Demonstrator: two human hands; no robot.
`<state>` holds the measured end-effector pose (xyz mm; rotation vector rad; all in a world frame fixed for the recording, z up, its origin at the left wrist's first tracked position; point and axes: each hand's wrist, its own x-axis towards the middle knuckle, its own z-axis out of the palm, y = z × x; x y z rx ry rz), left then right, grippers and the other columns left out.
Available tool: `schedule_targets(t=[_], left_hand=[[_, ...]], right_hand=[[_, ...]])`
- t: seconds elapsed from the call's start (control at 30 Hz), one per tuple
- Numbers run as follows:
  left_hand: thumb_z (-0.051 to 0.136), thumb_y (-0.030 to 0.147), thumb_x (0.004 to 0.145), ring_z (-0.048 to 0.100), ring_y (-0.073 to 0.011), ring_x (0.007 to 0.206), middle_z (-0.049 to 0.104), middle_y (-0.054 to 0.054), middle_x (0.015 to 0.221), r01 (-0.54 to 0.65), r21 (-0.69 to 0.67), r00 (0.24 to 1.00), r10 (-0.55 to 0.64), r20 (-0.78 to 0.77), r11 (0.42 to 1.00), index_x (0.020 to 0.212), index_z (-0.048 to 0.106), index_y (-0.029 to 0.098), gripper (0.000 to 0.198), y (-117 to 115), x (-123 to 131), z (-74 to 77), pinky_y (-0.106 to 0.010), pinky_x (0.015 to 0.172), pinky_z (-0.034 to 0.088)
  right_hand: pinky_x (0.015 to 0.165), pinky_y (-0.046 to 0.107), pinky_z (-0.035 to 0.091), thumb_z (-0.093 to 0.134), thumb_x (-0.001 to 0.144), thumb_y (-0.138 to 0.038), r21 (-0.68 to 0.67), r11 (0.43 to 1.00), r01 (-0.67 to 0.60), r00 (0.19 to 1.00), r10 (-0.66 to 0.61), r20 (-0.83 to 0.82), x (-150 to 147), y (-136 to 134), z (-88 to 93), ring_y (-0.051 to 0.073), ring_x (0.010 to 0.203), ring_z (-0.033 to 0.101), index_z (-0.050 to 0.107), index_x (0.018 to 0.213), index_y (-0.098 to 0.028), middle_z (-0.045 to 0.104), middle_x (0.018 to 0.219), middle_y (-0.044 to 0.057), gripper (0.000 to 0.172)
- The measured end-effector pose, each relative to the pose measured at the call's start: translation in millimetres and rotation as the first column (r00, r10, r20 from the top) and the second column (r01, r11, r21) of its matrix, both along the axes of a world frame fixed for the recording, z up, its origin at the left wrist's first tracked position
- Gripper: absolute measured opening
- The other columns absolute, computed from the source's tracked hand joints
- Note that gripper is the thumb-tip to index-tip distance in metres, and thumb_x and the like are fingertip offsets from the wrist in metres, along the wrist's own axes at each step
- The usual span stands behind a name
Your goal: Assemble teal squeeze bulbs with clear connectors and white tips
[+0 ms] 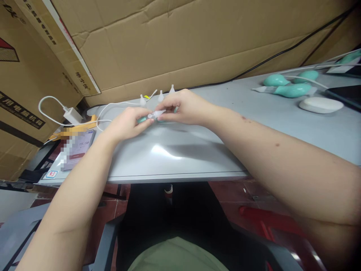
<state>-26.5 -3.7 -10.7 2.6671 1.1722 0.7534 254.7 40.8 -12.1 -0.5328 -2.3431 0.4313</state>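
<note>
At the back of the grey table, my left hand [130, 122] is closed around a teal bulb syringe [141, 119], most of it hidden by the fingers. A translucent nozzle [159, 113] points right from its clear collar, between my two hands. The thumb and fingers of my right hand [183, 107] pinch at the nozzle's tip end. A bit of teal shows under the right fingers; I cannot tell which piece it belongs to. Just behind the hands stand more translucent nozzles, one at left [143, 100], one in the middle [161, 96] and one at right [172, 89].
More teal bulb syringes [295, 90] lie at the right, beside a white rounded object [320, 105]. A phone [81, 148], a yellow power strip [73, 131] and a white charger [72, 116] with its cable are at left. Cardboard [169, 45] walls the back edge.
</note>
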Motion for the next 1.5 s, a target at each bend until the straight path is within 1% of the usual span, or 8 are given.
schedule_targets(t=[0.1,0.23,0.4,0.63,0.73,1.07,1.4,1.5], left_hand=[[0.063,0.056,0.112,0.068,-0.0224,0.083,0.089,-0.007,0.1,0.007,-0.04,1.0,-0.006,0.023,0.999,0.112,0.091,0.019,0.046,-1.2,0.6,1.0,-0.037,0.08,0.048],[0.065,0.054,0.111,0.061,-0.0199,0.078,0.082,-0.003,0.089,0.013,-0.041,1.0,-0.012,0.026,0.999,0.105,0.088,0.02,0.042,-3.3,2.1,3.1,-0.036,0.076,0.044],[0.065,0.047,0.111,0.056,-0.0181,0.072,0.08,-0.002,0.084,0.047,0.014,0.999,-0.048,0.014,0.999,0.11,0.09,0.02,0.038,-3.4,2.6,4.0,-0.036,0.073,0.041],[0.063,0.044,0.114,0.066,-0.0214,0.079,0.088,-0.007,0.095,0.086,0.07,0.994,-0.081,-0.077,0.994,0.106,0.086,0.021,0.033,-2.6,1.7,5.1,-0.038,0.079,0.048],[0.06,0.046,0.116,0.071,-0.0253,0.086,0.09,-0.011,0.103,0.086,0.106,0.989,-0.072,-0.127,0.991,0.109,0.085,0.021,0.036,-2.1,0.5,4.1,-0.04,0.081,0.05],[0.054,0.041,0.122,0.07,-0.0294,0.087,0.08,-0.014,0.096,0.086,0.228,0.963,-0.023,-0.267,0.97,0.104,0.078,0.021,0.036,-3.7,2.8,2.6,-0.042,0.078,0.046],[0.052,0.042,0.123,0.066,-0.0281,0.082,0.075,-0.013,0.091,0.094,0.313,0.96,-0.002,-0.281,0.945,0.097,0.074,0.022,0.039,-0.2,0.8,-0.4,-0.041,0.075,0.042],[0.056,0.044,0.12,0.065,-0.0253,0.078,0.075,-0.01,0.086,0.096,0.282,0.978,-0.038,-0.205,0.955,0.097,0.077,0.022,0.038,2.1,0.8,-1.4,-0.04,0.074,0.043]], right_hand=[[0.088,0.039,0.056,0.081,0.103,-0.033,0.127,0.992,0.011,0.999,-0.016,0.042,1.3,1.5,0.2,0.024,0.094,0.078,0.098,0.111,-0.026,0.092,0.104,0.004,0.02],[0.093,0.041,0.056,0.076,0.112,-0.036,0.21,0.977,0.034,0.994,-0.054,0.09,2.2,1.0,-0.2,0.027,0.1,0.079,0.097,0.112,-0.028,0.092,0.105,0.002,0.023],[0.084,0.038,0.05,0.07,0.116,-0.035,0.263,0.964,0.03,0.986,-0.072,0.153,4.1,-2.3,1.5,0.025,0.092,0.075,0.095,0.114,-0.026,0.09,0.102,0.004,0.027],[0.075,0.037,0.04,0.062,0.122,-0.037,0.321,0.947,0.022,0.968,-0.101,0.231,6.3,-2.7,1.3,0.021,0.078,0.062,0.085,0.095,-0.024,0.079,0.086,0.003,0.038],[0.073,0.037,0.036,0.061,0.124,-0.04,0.283,0.959,-0.003,0.966,-0.07,0.25,5.9,-1.7,1.1,0.02,0.075,0.057,0.081,0.091,-0.023,0.074,0.08,0.002,0.042],[0.074,0.037,0.035,0.068,0.119,-0.048,-0.005,0.999,-0.034,0.986,0.035,0.16,1.1,-0.7,-2.5,0.016,0.068,0.048,0.078,0.09,-0.026,0.064,0.072,-0.005,0.038],[0.067,0.035,0.033,0.066,0.108,-0.049,-0.061,0.998,-0.035,0.999,0.037,0.028,-9.8,1.5,-14.2,0.014,0.067,0.044,0.074,0.082,-0.024,0.054,0.069,-0.006,0.036],[0.067,0.035,0.033,0.067,0.109,-0.045,-0.072,0.997,-0.031,0.999,0.032,0.008,-12.0,-1.7,-11.9,0.014,0.067,0.043,0.074,0.084,-0.023,0.055,0.069,-0.005,0.035]])
